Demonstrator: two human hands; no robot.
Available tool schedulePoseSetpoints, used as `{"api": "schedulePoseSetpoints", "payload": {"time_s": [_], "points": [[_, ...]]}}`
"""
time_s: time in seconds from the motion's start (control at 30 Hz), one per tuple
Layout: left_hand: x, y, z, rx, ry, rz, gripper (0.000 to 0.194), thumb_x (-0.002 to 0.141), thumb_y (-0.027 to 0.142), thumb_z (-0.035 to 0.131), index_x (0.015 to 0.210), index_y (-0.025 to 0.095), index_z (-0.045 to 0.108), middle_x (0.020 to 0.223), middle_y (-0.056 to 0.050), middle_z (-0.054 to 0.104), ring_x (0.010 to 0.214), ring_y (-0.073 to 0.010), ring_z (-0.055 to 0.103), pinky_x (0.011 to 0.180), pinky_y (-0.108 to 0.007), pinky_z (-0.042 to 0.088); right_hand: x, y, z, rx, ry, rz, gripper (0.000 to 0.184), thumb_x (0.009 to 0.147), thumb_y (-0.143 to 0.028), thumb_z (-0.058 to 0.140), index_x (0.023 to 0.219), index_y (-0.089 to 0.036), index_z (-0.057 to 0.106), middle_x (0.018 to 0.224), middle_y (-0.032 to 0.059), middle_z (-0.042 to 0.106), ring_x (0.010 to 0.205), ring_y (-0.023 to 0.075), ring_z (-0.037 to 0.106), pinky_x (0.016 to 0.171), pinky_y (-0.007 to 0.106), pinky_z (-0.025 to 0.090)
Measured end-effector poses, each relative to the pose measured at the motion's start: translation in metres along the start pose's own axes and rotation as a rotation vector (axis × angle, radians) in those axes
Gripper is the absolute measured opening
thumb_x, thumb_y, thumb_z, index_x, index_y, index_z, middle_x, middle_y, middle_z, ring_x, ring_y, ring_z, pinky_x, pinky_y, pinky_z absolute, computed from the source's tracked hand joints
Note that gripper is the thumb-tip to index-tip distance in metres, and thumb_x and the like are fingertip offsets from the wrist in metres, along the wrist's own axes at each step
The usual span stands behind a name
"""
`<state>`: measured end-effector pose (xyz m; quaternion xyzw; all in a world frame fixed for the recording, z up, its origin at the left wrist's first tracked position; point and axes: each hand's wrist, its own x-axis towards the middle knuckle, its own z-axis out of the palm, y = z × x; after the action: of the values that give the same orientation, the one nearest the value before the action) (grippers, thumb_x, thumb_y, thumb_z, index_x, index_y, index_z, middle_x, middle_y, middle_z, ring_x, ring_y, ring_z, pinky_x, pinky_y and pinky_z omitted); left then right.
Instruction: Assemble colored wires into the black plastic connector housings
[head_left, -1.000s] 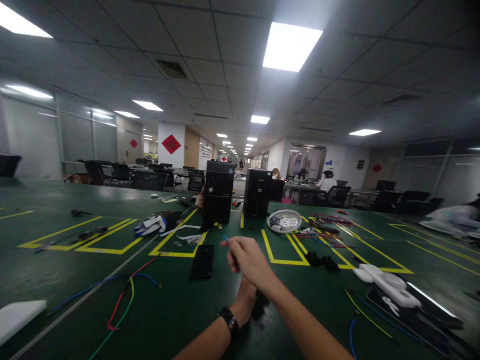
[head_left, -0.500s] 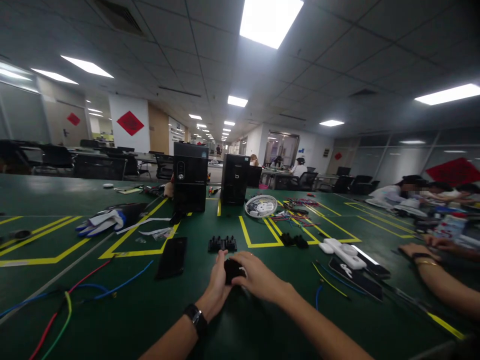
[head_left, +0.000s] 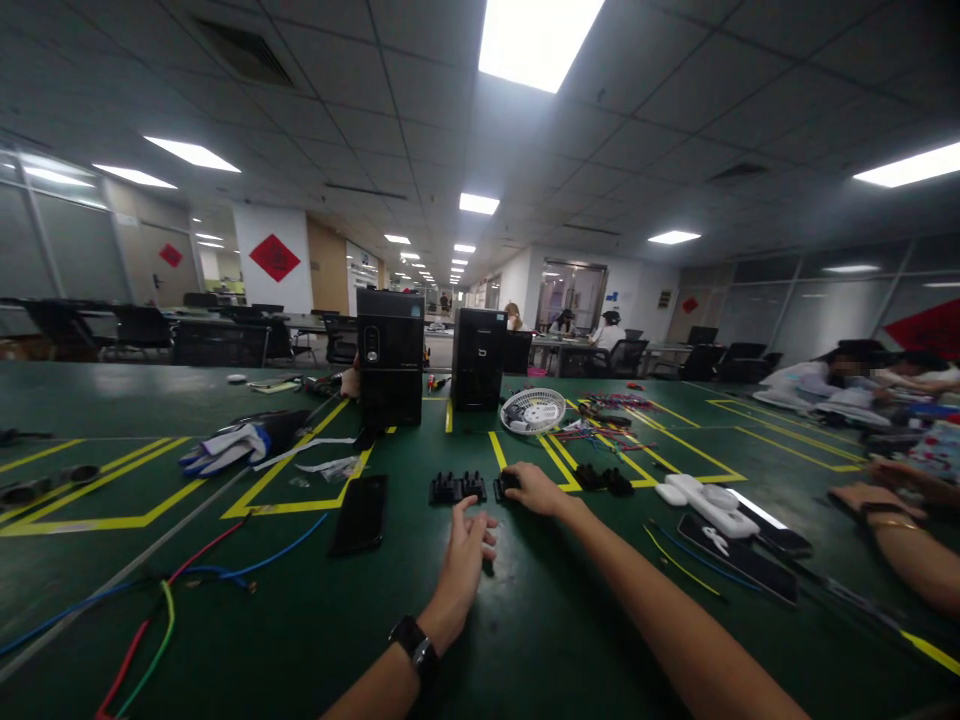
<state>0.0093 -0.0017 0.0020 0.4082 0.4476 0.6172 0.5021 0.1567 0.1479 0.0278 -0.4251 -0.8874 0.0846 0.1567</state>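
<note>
My right hand (head_left: pixel 538 490) reaches forward, its fingers closed over a small black block-like part (head_left: pixel 501 489) on the green table (head_left: pixel 300 620). Just left of it two similar black parts with upright prongs (head_left: pixel 445 488) sit side by side. My left hand (head_left: pixel 466 550), with a black watch on the wrist, hovers nearer to me. Its fingers are loosely apart, and nothing is in it. Further right lie more dark black parts (head_left: pixel 604 478). A black phone-like slab (head_left: pixel 360 514) rests to the left of my left hand.
Two black tower boxes (head_left: pixel 390 375) stand behind, beside a white basket (head_left: pixel 551 428). Red, blue and green wires (head_left: pixel 165 610) lie at left, near gloves (head_left: pixel 225 447). White devices (head_left: pixel 709 505) and dark slabs are at right. Another person's forearm (head_left: pixel 911 560) rests at the right edge.
Both hands were together around a black part. My right hand has carried it forward to the row of black parts, while my left hand has let go and opened.
</note>
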Motion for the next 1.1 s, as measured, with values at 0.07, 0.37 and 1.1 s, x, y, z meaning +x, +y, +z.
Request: {"api": "schedulePoseSetpoints", "payload": {"time_s": [0.07,0.37,1.1], "points": [[0.001,-0.002,0.0,0.007,-0.017,0.0,0.048,0.087,0.045,0.044,0.126,0.02,0.033,0.093,-0.007,0.056,0.072,-0.0129,0.053,0.062,-0.025,0.045,0.005,-0.003,0.005,0.005,-0.001,-0.02,0.043,0.077,-0.022,0.062,0.119,-0.011,0.059,0.113,0.0151,0.062,0.107,0.0265,0.055,0.094,0.034,0.038],[0.003,-0.008,0.0,0.017,-0.096,-0.013,0.052,0.086,0.051,0.042,0.127,0.019,0.033,0.089,-0.006,0.058,0.071,-0.0127,0.052,0.062,-0.025,0.042,0.007,-0.002,0.012,0.031,0.031,-0.07,0.044,0.081,-0.018,0.057,0.123,-0.011,0.054,0.121,0.0165,0.056,0.115,0.0258,0.05,0.099,0.036,0.034],[0.002,-0.007,0.001,0.056,-0.14,-0.026,0.054,0.087,0.056,0.035,0.126,0.019,0.033,0.091,-0.006,0.057,0.071,-0.0128,0.051,0.064,-0.027,0.041,0.005,-0.001,0.028,0.134,0.074,-0.127,0.054,0.081,-0.016,0.055,0.134,-0.014,0.043,0.131,0.0155,0.048,0.123,0.0244,0.042,0.106,0.041,0.03]]}}
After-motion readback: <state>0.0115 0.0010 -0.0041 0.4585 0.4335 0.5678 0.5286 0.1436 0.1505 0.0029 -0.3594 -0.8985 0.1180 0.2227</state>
